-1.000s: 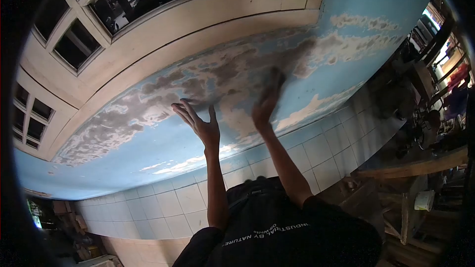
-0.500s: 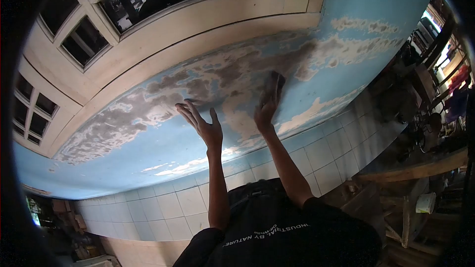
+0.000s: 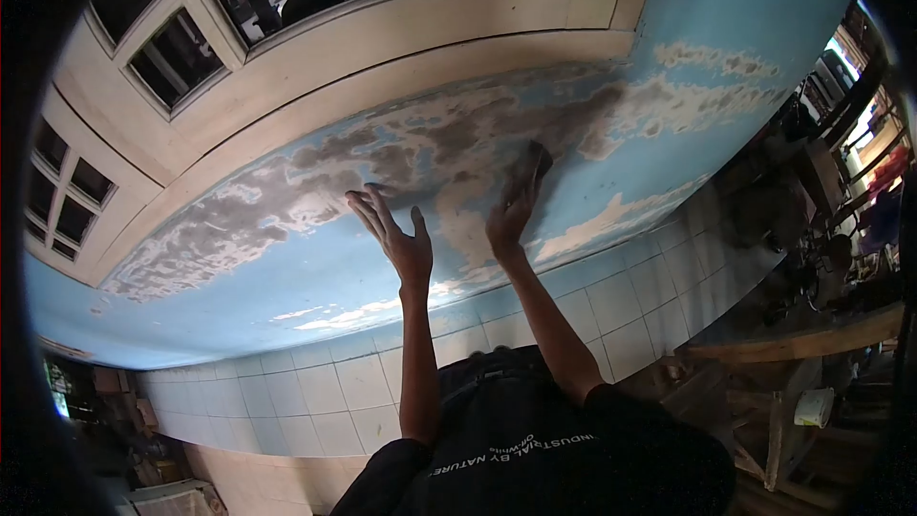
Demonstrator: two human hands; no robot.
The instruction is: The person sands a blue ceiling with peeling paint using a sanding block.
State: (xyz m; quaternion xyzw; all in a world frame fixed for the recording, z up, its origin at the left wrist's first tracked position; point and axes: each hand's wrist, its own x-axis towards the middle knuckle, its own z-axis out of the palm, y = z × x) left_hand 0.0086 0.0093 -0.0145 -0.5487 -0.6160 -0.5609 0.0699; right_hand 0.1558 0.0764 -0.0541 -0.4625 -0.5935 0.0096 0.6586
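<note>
In front of me is a blue wall (image 3: 315, 291) with patches of bare grey and whitish plaster where the paint is gone. My left hand (image 3: 401, 241) lies against it with fingers stretched and thumb apart, holding nothing. To its right, my right hand (image 3: 508, 222) presses a dark, flat sheet of sandpaper (image 3: 541, 162) onto a grey patch. The fingers are partly in shadow, and the sheet's far side against the wall is hidden.
A cream window frame (image 3: 382, 81) with dark panes runs above the patched area. White tiles (image 3: 325, 390) line the lower wall. At the right stand a wooden bench (image 3: 802, 336) and a white tub (image 3: 814, 408), with clutter behind.
The view has shifted a little, so the window and wall sit farther right. Relative to the wall, my right hand with the sandpaper has slid slightly left; my left hand stays outstretched.
</note>
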